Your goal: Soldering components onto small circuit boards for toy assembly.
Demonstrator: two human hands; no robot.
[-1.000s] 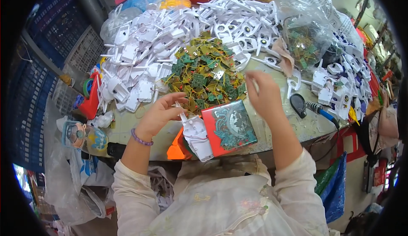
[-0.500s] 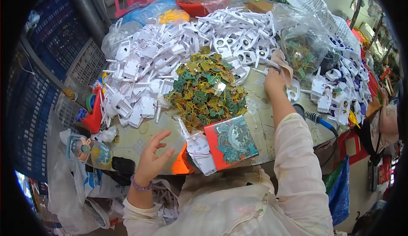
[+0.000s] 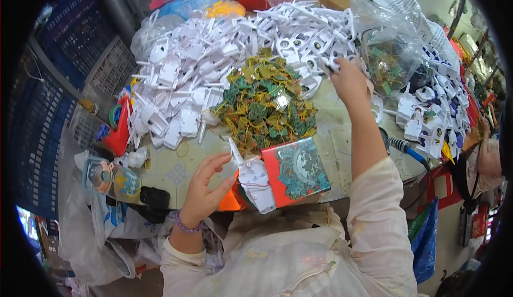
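My left hand (image 3: 206, 187) is open, thumb and fingers apart, just left of a white plastic housing (image 3: 254, 182) with a long stem and thin reddish wires. This housing leans against a red box (image 3: 299, 168) with a teal and grey picture on its top. Farther off, my right hand (image 3: 351, 83) reaches to the right edge of a heap of white plastic housings (image 3: 203, 56). Its fingers are curled in among the white pieces, and their tips are partly hidden. Between my hands lies a pile of green circuit boards (image 3: 262, 104) with yellow wires.
A soldering iron (image 3: 409, 150) with a blue handle rests at the right. Beyond it are more white housings (image 3: 427, 115) and a clear bag of circuit boards (image 3: 387, 64). At the left stand a red tape dispenser (image 3: 120, 131) and a clear bottle (image 3: 109, 176). An orange piece (image 3: 231, 199) sits by the front edge.
My right hand has moved farther away, into the edge of the white heap. The left hand has come closer to the white housing by the red box. The whole view has shifted slightly.
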